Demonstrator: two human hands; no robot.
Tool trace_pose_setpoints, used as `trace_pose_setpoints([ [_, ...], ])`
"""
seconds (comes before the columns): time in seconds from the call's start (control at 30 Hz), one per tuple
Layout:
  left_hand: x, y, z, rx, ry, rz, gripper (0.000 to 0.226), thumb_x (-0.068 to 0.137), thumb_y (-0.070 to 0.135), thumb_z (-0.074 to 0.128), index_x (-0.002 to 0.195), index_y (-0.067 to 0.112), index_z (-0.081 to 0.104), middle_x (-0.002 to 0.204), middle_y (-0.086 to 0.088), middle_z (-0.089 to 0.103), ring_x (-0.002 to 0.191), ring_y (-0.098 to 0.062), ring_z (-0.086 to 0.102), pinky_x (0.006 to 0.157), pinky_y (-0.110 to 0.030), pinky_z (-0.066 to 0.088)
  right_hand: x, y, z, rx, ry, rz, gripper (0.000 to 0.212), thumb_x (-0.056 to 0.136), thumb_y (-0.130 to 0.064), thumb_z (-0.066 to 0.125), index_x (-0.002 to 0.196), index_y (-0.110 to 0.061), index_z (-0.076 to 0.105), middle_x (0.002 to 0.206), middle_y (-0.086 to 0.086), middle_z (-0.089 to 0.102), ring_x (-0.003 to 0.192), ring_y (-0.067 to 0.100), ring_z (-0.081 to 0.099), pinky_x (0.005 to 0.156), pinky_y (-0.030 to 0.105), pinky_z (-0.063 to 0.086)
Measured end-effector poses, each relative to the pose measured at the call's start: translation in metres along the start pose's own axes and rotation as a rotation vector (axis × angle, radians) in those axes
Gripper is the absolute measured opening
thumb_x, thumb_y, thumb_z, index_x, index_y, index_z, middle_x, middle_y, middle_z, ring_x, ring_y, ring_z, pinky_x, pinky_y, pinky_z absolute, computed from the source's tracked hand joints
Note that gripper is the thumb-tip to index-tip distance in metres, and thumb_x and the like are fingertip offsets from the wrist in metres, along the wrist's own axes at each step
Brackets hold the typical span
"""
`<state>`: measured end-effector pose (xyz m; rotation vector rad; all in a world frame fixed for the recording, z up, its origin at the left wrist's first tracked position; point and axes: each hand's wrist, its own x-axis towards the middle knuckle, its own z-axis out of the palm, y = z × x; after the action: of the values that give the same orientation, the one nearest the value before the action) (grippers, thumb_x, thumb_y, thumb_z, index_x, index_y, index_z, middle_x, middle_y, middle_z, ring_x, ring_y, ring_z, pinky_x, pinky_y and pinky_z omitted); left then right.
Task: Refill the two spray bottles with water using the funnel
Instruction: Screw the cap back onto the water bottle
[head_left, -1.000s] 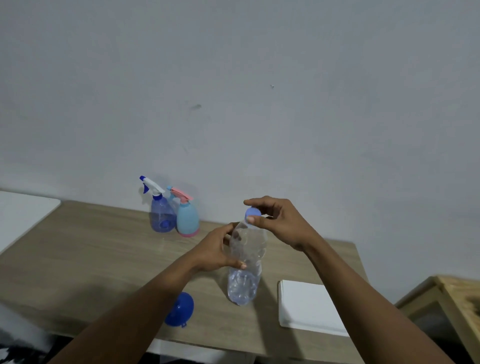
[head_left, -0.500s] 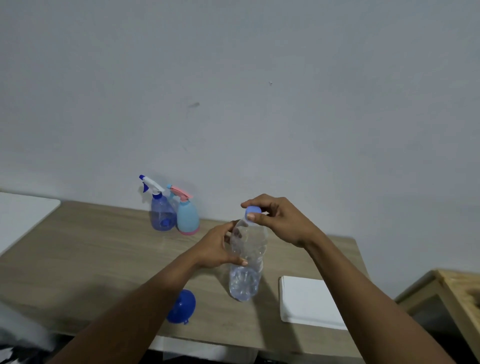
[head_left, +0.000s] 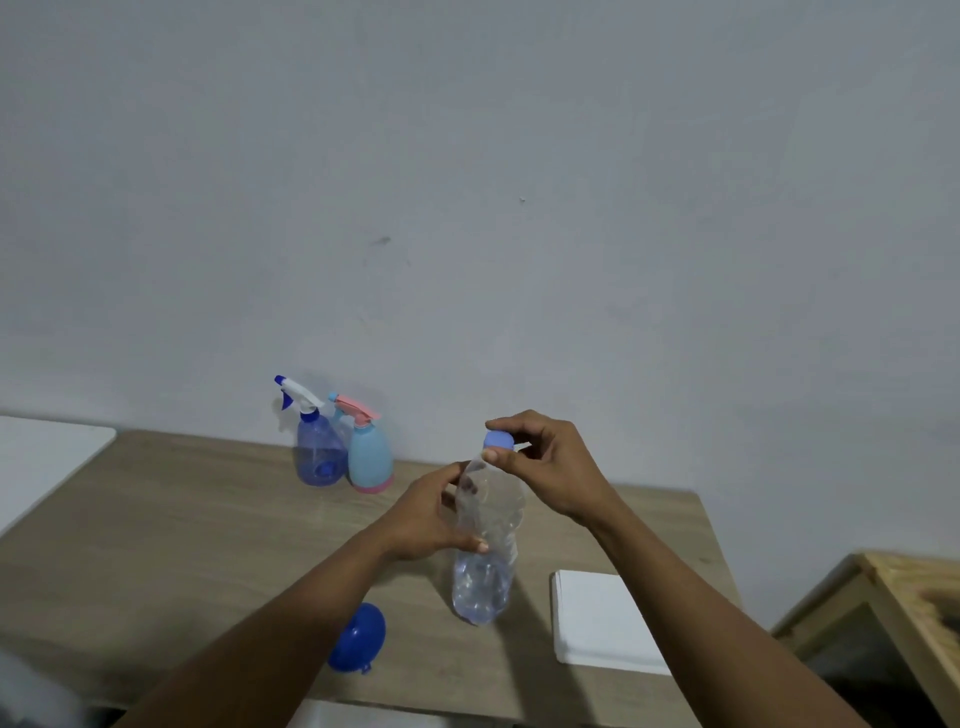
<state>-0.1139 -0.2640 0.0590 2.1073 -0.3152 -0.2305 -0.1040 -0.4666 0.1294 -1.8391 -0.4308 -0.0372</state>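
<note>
Wood-look tabletop (head_left: 156, 519) w/ a plain grey wall (head_left: 519, 182) behind. Flat white slab (head_left: 602, 623) near its rt edge, white surface (head_left: 47, 452) far left, wooden frame thing (head_left: 914, 587) off to the rt.

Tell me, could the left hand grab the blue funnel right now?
Probably, once it lets go: the left hand grips the water bottle, whose cap the right hand pinches. The funnel lies uncovered on the table beside the left forearm, with nothing between.

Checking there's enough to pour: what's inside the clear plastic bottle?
Water in the lower part of the clear bottle; the crumpled top looks empty. The left hand covers part of its middle, the right hand pinches the blue cap.
</note>
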Motion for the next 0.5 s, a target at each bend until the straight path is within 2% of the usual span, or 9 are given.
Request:
trace_pose_setpoints([
  [0.1, -0.006, -0.015, 0.001, -0.024, 0.063, -0.003, 0.097, 0.055, 0.036, 0.096, 0.139, 0.039, 0.047, 0.124, 0.017, 0.061, 0.110, -0.006, 0.061, 0.084, -0.019, 0.054, -0.011, 0.011, 0.004, 0.012, 0.100, -0.007, 0.055, 0.075, -0.024, 0.088, 0.126, -0.027, 0.067, 0.113, -0.008, 0.072, 0.105, 0.009, 0.064, 0.080, 0.034, 0.055],
  [0.17, -0.020, -0.035, -0.001, -0.020, 0.148, -0.060, 0.097, 0.052, 0.038, 0.097, 0.136, 0.040, 0.050, 0.123, 0.016, 0.061, 0.110, -0.007, 0.060, 0.085, -0.019, 0.053, -0.023, 0.030, 0.012, 0.008, 0.168, 0.023, 0.073, 0.068, -0.034, 0.092, 0.134, -0.032, 0.060, 0.119, -0.012, 0.067, 0.109, 0.007, 0.060, 0.084, 0.026, 0.055],
  [0.23, -0.039, -0.059, -0.004, 0.048, 0.233, -0.122, 0.087, 0.052, 0.040, 0.096, 0.128, 0.040, 0.053, 0.117, 0.014, 0.061, 0.105, -0.007, 0.059, 0.082, -0.016, 0.051, -0.040, 0.060, 0.025, 0.006, 0.202, 0.119, 0.093, 0.059, -0.047, 0.092, 0.141, -0.034, 0.050, 0.126, -0.014, 0.061, 0.115, 0.006, 0.059, 0.091, 0.028, 0.054],
  [0.3, -0.061, -0.086, -0.004, 0.115, 0.265, -0.216, 0.092, 0.045, 0.056, 0.090, 0.128, 0.032, 0.058, 0.116, 0.008, 0.063, 0.106, -0.009, 0.062, 0.088, -0.026, 0.053, -0.062, 0.093, 0.041, -0.018, 0.188, 0.227, 0.107, 0.054, -0.054, 0.092, 0.146, -0.032, 0.043, 0.135, -0.013, 0.057, 0.120, 0.007, 0.057, 0.096, 0.033, 0.053],
  [0.37, -0.082, -0.115, -0.002, 0.187, 0.242, -0.329, 0.108, 0.037, 0.071, 0.079, 0.130, 0.020, 0.060, 0.120, 0.000, 0.063, 0.110, -0.015, 0.063, 0.095, -0.032, 0.052, -0.081, 0.115, 0.056, -0.039, 0.150, 0.297, 0.104, 0.056, -0.050, 0.095, 0.145, -0.033, 0.043, 0.138, -0.015, 0.055, 0.123, 0.008, 0.057, 0.097, 0.031, 0.053],
  [0.43, -0.099, -0.135, 0.002, 0.272, 0.198, -0.407, 0.117, 0.035, 0.077, 0.071, 0.135, 0.016, 0.057, 0.127, -0.003, 0.061, 0.116, -0.019, 0.060, 0.098, -0.032, 0.049, -0.092, 0.129, 0.070, -0.053, 0.153, 0.307, 0.085, 0.064, -0.031, 0.096, 0.134, -0.039, 0.048, 0.128, -0.026, 0.061, 0.115, 0.002, 0.061, 0.091, 0.019, 0.053],
  [0.5, -0.111, -0.140, 0.006, 0.314, 0.173, -0.426, 0.114, 0.043, 0.072, 0.079, 0.138, 0.014, 0.054, 0.136, -0.005, 0.058, 0.122, -0.022, 0.057, 0.102, -0.035, 0.046, -0.097, 0.136, 0.081, -0.072, 0.170, 0.312, 0.074, 0.066, -0.019, 0.094, 0.125, -0.038, 0.054, 0.117, -0.029, 0.066, 0.107, -0.002, 0.064, 0.086, 0.015, 0.053],
])
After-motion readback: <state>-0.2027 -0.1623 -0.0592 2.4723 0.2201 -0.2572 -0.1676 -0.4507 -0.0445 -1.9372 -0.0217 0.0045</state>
